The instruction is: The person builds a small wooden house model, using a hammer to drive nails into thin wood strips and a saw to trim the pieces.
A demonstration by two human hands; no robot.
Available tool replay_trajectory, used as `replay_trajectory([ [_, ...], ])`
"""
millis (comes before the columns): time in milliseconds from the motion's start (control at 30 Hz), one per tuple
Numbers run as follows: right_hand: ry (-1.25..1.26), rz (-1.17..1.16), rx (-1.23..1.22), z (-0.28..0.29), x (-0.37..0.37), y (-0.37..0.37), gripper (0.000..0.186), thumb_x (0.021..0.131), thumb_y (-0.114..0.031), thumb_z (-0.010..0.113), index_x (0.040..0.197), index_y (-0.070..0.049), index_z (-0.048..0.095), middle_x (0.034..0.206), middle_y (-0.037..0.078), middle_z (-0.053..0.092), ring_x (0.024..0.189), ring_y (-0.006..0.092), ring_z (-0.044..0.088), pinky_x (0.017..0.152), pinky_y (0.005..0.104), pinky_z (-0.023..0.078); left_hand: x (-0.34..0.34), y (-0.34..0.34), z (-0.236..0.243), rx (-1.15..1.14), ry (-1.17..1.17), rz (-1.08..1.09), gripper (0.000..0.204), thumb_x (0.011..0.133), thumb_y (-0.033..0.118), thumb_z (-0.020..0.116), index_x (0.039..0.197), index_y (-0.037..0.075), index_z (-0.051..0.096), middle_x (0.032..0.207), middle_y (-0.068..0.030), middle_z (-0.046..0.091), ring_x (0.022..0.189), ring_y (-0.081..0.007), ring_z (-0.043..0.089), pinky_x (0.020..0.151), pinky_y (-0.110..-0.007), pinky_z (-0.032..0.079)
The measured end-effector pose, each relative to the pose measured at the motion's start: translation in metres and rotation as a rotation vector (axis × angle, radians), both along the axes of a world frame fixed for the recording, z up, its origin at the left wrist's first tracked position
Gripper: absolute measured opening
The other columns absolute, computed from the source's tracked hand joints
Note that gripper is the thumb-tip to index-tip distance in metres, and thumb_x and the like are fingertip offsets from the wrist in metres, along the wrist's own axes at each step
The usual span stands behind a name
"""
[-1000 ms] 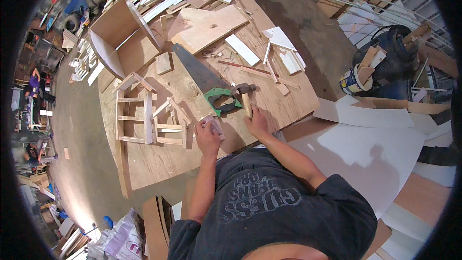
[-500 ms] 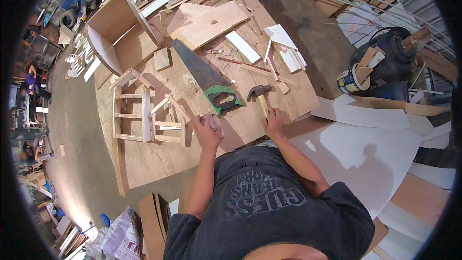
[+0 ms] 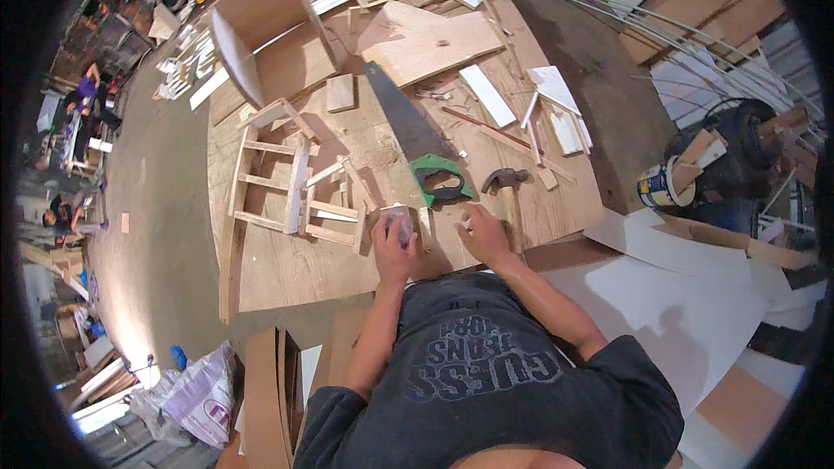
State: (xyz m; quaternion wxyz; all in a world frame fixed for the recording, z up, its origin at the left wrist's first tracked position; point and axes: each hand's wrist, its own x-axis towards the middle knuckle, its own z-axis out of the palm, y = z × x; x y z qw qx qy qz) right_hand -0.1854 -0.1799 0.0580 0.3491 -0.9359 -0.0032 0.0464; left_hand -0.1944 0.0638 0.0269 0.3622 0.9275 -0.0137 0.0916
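My left hand [image 3: 394,250] is closed around a small, pale purplish thing [image 3: 397,219] near the table's front edge; its kind I cannot make out. Just right of it a short wood strip [image 3: 425,227] lies on the table. My right hand [image 3: 484,237] is empty, its fingers bent and apart, beside the wooden handle of a claw hammer [image 3: 510,207] lying on the tabletop. Ahead of both hands lies a handsaw [image 3: 408,126] with a green handle. Left of my left hand are small wooden frames [image 3: 269,175] [image 3: 334,213] made of strips.
An open wooden box [image 3: 291,65] stands at the far left of the plywood table [image 3: 295,282]. Boards, white pieces [image 3: 487,95] and offcuts cover its far side. A bucket of scraps [image 3: 665,182] stands right, white sheets [image 3: 643,295] near right. Other people are far left.
My right hand has let go of the hammer and moved left of its handle. The hammer now lies on the table. My left hand still holds the small thing. The view has shifted.
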Motion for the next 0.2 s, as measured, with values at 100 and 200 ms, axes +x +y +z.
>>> replay_trajectory([
  [100,0.119,0.095,0.087,0.008,0.010,0.030,0.044,0.095,-0.022,0.074,0.136,-0.008,0.062,0.123,0.016,0.064,0.112,0.0387,0.066,0.092,0.0493,0.055,-0.003,0.005,0.009,-0.057,-0.035,0.024,0.054,0.084,0.011,0.083,0.135,0.004,0.066,0.144,-0.0244,0.057,0.134,-0.0450,0.054,0.115,-0.052,0.045],
  [200,-0.008,0.125,0.004,0.007,0.018,0.050,0.052,0.097,-0.025,0.075,0.145,-0.010,0.059,0.141,0.018,0.055,0.121,0.0384,0.064,0.095,0.0507,0.056,-0.009,0.017,0.011,-0.010,-0.053,0.170,0.054,0.084,0.012,0.083,0.136,0.006,0.067,0.146,-0.0223,0.056,0.136,-0.0442,0.053,0.117,-0.051,0.043],
])
